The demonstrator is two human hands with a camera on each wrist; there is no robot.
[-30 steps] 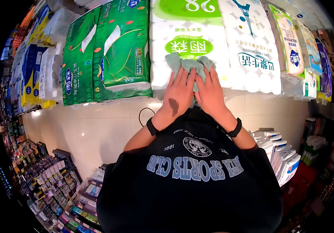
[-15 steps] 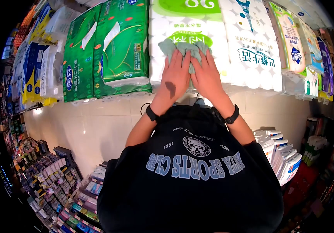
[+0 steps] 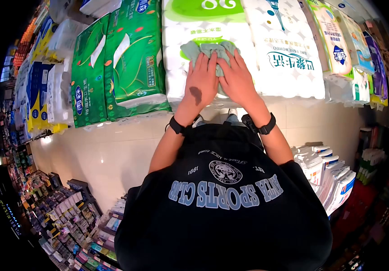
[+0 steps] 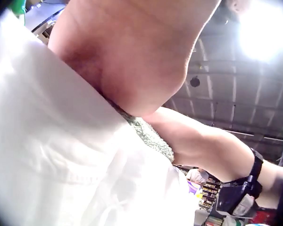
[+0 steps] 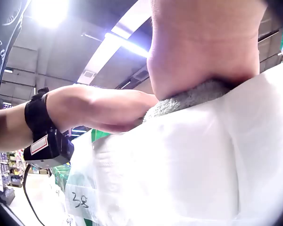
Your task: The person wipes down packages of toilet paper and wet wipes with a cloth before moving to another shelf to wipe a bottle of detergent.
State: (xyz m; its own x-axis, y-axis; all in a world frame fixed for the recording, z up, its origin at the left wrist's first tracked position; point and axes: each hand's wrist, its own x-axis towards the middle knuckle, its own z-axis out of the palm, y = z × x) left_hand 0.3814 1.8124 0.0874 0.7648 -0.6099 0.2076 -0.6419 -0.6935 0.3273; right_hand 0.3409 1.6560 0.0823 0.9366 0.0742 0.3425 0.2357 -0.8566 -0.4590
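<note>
Cloth [image 3: 195, 49] on white pk [image 3: 210, 28] | LH [image 3: 202, 81], RH [image 3: 237, 80]: grip flat atop, unclenched; green pk [image 3: 142, 58] beside

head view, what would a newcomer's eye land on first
Probably the cloth, bunched on the white pack under the left grip and right grip. Next, perhaps, the black shirt filling the bottom middle, then the green packs left of the white one.
</note>
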